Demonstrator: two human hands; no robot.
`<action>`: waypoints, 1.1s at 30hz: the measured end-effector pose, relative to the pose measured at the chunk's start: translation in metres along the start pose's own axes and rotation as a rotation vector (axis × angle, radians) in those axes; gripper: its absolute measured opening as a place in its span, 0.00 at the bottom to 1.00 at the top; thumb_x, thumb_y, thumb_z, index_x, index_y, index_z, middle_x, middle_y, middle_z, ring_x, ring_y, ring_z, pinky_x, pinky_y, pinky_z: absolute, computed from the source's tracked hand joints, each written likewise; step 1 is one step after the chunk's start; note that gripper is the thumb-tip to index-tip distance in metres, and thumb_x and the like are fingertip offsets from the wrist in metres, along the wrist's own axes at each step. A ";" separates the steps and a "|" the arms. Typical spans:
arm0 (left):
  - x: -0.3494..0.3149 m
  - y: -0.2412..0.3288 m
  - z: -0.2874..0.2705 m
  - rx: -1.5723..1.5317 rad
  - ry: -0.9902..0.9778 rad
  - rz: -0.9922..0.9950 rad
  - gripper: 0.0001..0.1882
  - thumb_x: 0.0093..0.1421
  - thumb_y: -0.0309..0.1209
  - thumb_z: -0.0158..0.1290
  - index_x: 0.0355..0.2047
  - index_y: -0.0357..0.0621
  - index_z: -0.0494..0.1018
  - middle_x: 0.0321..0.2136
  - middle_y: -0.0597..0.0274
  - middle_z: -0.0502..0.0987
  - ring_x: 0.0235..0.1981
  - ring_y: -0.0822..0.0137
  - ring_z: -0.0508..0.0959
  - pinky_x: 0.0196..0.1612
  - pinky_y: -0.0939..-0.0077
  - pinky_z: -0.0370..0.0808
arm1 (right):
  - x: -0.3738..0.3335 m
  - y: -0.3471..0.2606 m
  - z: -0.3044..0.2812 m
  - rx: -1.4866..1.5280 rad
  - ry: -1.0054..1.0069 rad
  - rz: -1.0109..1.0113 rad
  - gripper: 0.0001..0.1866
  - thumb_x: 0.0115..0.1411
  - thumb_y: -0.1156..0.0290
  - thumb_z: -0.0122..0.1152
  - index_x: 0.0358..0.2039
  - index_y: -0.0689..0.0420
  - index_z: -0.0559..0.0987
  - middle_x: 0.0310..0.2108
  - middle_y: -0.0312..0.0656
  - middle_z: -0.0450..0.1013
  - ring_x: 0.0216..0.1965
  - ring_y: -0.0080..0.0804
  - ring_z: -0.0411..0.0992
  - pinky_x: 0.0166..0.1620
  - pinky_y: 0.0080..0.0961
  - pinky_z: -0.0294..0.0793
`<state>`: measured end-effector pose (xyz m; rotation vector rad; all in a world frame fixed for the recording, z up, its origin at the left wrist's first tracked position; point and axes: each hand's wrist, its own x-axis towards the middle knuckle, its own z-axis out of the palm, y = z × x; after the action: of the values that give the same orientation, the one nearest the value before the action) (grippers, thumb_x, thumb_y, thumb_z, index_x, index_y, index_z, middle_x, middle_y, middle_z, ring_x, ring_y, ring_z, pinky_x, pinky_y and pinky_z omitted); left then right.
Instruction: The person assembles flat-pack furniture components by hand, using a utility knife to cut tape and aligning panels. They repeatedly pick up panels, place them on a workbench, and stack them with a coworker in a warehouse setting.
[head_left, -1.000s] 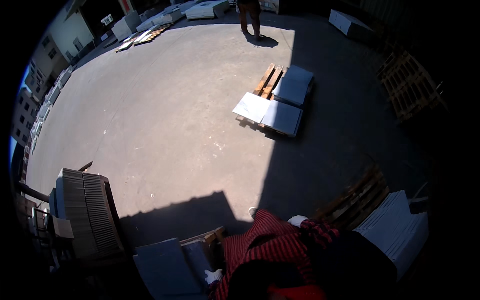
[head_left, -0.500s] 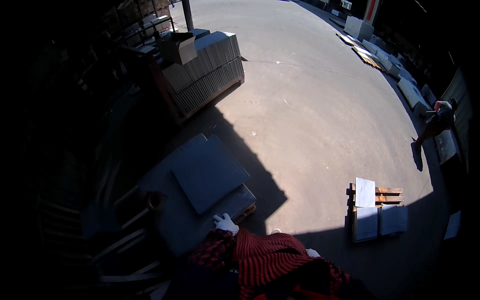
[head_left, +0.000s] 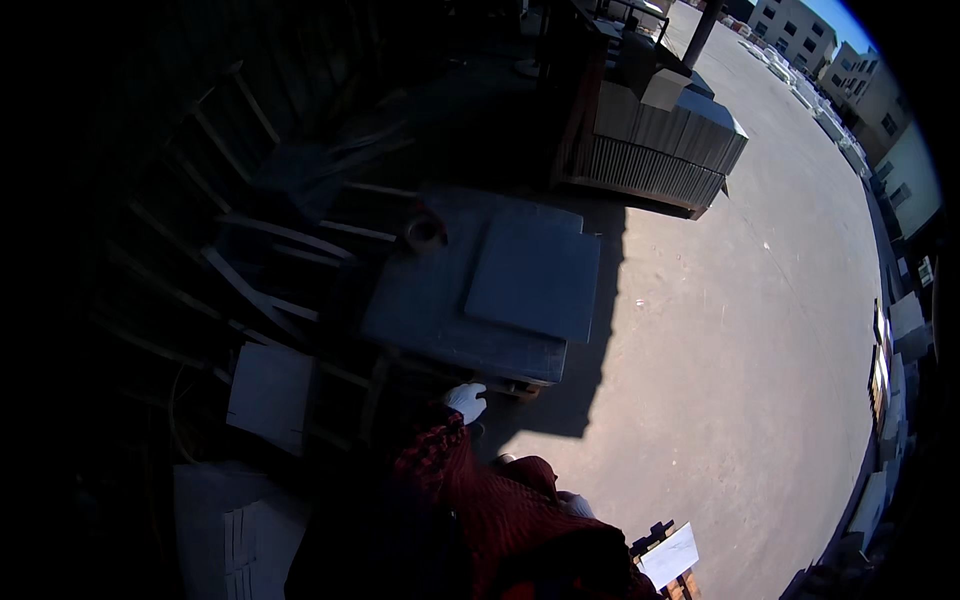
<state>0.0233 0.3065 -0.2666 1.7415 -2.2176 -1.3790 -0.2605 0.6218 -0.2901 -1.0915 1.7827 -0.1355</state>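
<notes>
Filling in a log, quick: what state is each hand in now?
Left hand: looks loosely open, nothing visibly held.
Right hand: partly hidden; cannot be told.

Two gloved hands showed on the near side of one grey slab stack (head_left: 440,335): one left hand (head_left: 466,402) and one right hand (head_left: 575,504). Beyond the stack were two tiers of upright tiles (head_left: 655,165), one box (head_left: 663,90) and one post (head_left: 703,35). At its far-left corner was one brown roll (head_left: 424,233); toward its near right, one white slab (head_left: 671,556) lay on one pallet (head_left: 684,588).
</notes>
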 end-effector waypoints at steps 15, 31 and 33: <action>-0.183 -0.089 0.020 -0.197 0.026 -0.466 0.29 0.55 0.47 0.49 0.55 0.47 0.73 0.52 0.53 0.76 0.54 0.49 0.74 0.57 0.61 0.69 | 0.126 0.005 -0.050 -0.348 -0.027 -0.505 0.07 0.58 0.69 0.53 0.30 0.56 0.78 0.25 0.39 0.75 0.25 0.30 0.74 0.27 0.31 0.72; -0.228 -0.238 -0.072 -0.533 0.175 -0.372 0.26 0.59 0.40 0.54 0.54 0.37 0.72 0.53 0.48 0.76 0.54 0.57 0.75 0.57 0.69 0.70 | 0.115 -0.250 0.110 -0.475 -0.329 -0.414 0.19 0.62 0.58 0.50 0.49 0.51 0.80 0.50 0.45 0.76 0.48 0.49 0.75 0.52 0.38 0.73; -0.237 -0.258 -0.077 -0.578 0.202 -0.401 0.26 0.59 0.39 0.54 0.55 0.37 0.72 0.53 0.48 0.75 0.55 0.57 0.74 0.57 0.69 0.69 | 0.128 -0.273 0.111 -0.719 -0.280 -0.629 0.16 0.61 0.59 0.51 0.44 0.52 0.81 0.46 0.45 0.77 0.45 0.48 0.76 0.48 0.39 0.75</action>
<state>0.3544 0.4459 -0.2650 2.0193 -1.2308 -1.6029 -0.0189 0.4106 -0.2872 -2.0537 1.1919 0.2954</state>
